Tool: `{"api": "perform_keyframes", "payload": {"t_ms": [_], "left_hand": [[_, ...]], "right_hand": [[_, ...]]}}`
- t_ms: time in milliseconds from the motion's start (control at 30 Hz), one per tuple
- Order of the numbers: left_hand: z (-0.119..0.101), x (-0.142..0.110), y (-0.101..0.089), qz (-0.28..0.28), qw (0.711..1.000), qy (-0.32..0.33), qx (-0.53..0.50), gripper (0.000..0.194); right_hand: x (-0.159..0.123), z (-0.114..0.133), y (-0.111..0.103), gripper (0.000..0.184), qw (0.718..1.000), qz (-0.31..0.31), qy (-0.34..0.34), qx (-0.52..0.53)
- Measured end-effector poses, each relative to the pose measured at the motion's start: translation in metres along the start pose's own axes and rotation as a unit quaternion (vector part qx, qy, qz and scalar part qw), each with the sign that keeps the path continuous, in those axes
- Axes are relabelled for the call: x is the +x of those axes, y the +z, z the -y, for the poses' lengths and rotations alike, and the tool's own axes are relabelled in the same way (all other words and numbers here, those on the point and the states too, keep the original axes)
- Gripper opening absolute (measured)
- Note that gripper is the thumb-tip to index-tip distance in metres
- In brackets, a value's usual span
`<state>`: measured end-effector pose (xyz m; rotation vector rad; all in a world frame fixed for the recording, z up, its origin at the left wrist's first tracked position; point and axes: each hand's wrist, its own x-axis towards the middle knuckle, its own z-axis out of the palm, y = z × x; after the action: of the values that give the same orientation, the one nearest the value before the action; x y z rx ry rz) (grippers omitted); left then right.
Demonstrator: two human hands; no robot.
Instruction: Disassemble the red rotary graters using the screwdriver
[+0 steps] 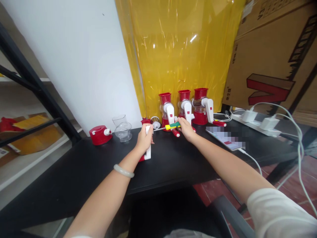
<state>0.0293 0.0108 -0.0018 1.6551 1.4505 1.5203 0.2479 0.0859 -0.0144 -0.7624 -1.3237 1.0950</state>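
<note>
My left hand (145,138) is closed round a white crank handle (148,152) with a red grip, held just above the black table. In my right hand (187,130) is a screwdriver (172,125) with a green and yellow handle; its shaft points left, with the tip close to the top of the crank. Behind my left hand lie a grater drum (156,122) and a red part (146,121), partly hidden. Further left are a clear plastic housing (122,129) and a red round base (100,135) with a white knob.
Three red and white rotary graters (184,107) stand in a row at the back. To the right are a phone (224,138) on a cable and a power strip (257,124) with chargers. Cardboard boxes (272,59) rise behind; a shelf (15,168) stands left.
</note>
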Motion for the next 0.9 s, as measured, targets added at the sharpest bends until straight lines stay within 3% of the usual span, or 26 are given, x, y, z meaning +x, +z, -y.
{"api": "perform_keyframes", "payload": {"t_ms": [100, 400, 900], "left_hand": [[-0.002, -0.001, 0.0, -0.001, 1.0, -0.006, -0.003, 0.033], [-0.004, -0.001, 0.001, -0.002, 1.0, -0.008, -0.01, 0.032], [-0.007, -0.003, 0.001, 0.008, 1.0, 0.003, -0.005, 0.032]], "right_hand": [[0.001, -0.003, 0.001, 0.057, 1.0, -0.027, 0.006, 0.004], [0.005, -0.009, 0.004, 0.045, 0.999, -0.031, 0.004, 0.035], [0.006, -0.015, 0.003, 0.042, 0.997, -0.026, -0.033, 0.068]]}}
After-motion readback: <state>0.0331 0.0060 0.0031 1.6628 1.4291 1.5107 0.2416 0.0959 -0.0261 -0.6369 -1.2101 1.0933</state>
